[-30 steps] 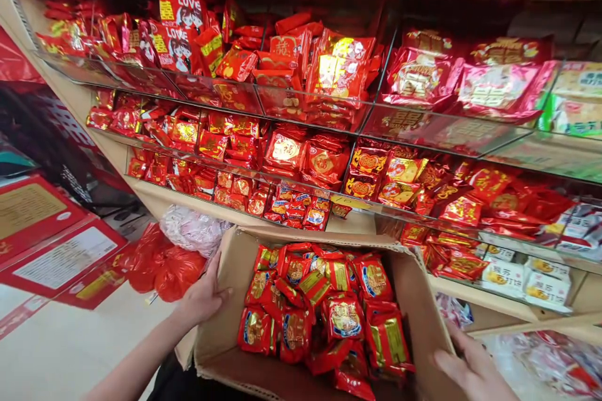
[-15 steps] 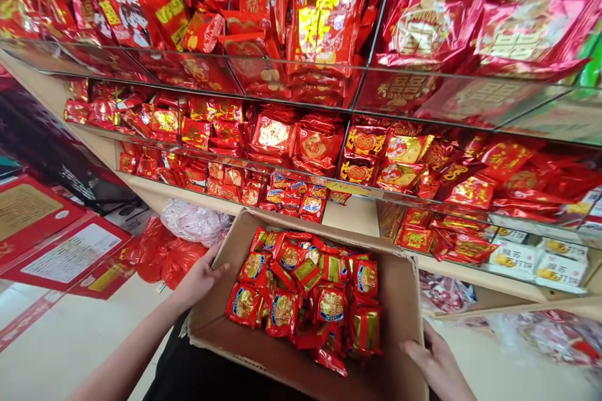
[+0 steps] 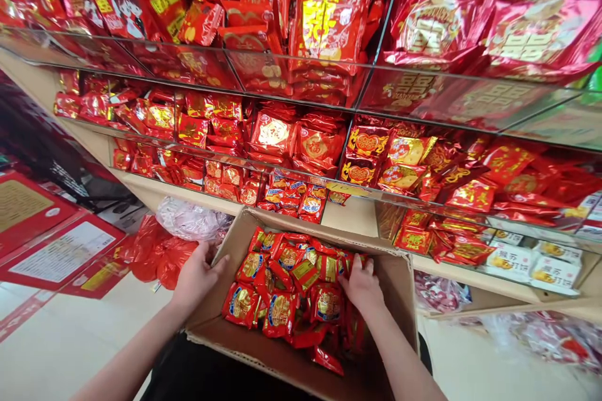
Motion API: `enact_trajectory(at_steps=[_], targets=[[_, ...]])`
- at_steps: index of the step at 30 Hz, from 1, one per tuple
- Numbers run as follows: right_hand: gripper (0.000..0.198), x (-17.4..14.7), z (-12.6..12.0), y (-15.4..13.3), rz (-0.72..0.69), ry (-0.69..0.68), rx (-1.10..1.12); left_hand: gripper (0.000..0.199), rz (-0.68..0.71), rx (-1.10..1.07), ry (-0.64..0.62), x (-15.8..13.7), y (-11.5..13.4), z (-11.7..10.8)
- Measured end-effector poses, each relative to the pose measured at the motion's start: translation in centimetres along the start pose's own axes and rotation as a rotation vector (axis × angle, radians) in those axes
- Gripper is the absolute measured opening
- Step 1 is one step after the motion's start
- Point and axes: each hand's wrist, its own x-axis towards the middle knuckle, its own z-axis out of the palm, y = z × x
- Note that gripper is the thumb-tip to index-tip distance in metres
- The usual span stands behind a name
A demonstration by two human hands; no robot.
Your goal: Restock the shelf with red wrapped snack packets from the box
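Note:
A cardboard box (image 3: 399,288), open at the top and tilted toward me, sits in front of my lap. Inside it lie several red-and-gold wrapped snack packets (image 3: 281,313), heaped toward the far side and middle. At the box's left wall, my left hand (image 3: 197,279) grips the rim, thumb on the inner side. My right hand (image 3: 363,288) is inside the box at the right of the heap, its fingers apart and touching the packets. What lies under its palm is hidden.
Glass-fronted shelves (image 3: 301,166) full of red snack packets rise ahead. The lowest shelf (image 3: 350,219) shows bare wood just behind the box. Red plastic bags (image 3: 162,254) and printed red cartons (image 3: 61,254) are on the floor at left; bagged goods (image 3: 540,332) lie low at right.
My right hand has let go of the box's right wall and moved left onto the packets inside. My left hand has shifted slightly at the left rim. The box stays nearly in place.

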Motion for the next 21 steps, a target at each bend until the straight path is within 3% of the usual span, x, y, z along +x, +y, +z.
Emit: enact_trajectory(at_steps=[3,5,7,9,11,13,16,18,21], targets=[[0.062,1.4,0.9,0.1,0.039,0.007,-0.006,0.023,0.257,0.05,0.221,-1.2,1.2,-0.6],[0.065,1.0,0.8,0.4,0.029,0.049,0.003,0.019,0.375,-0.057,0.209,-2.6,2.7,-0.4],[0.07,-0.3,0.1,0.2,-0.045,0.12,0.054,0.019,0.353,-0.244,0.066,-3.9,4.8,0.5],[0.074,-2.2,-0.8,-0.5,-0.207,0.186,0.165,0.021,0.214,-0.451,-0.185,-4.9,7.3,2.0],[0.076,-4.3,-2.1,-1.6,-0.408,0.186,0.29,0.031,0.072,-0.626,-0.477,-5.3,9.8,3.7],[0.077,-6.2,-3.4,-2.7,-0.592,0.141,0.376,0.031,-0.026,-0.746,-0.689,-5.3,11.8,5.1],[0.075,-7.9,-4.8,-3.3,-0.731,0.099,0.522,0.026,-0.091,-0.921,-0.76,-5.3,13.5,6.1],[0.067,-8.1,-4.9,-3.2,-0.616,0.142,0.758,0.024,-0.158,-1.029,-0.723,-5.6,13.9,6.3],[0.047,-7.3,-4.3,-3.2,-0.18,0.248,1.162,0.027,-0.266,-1.128,-0.656,-6.4,14.1,6.5]])
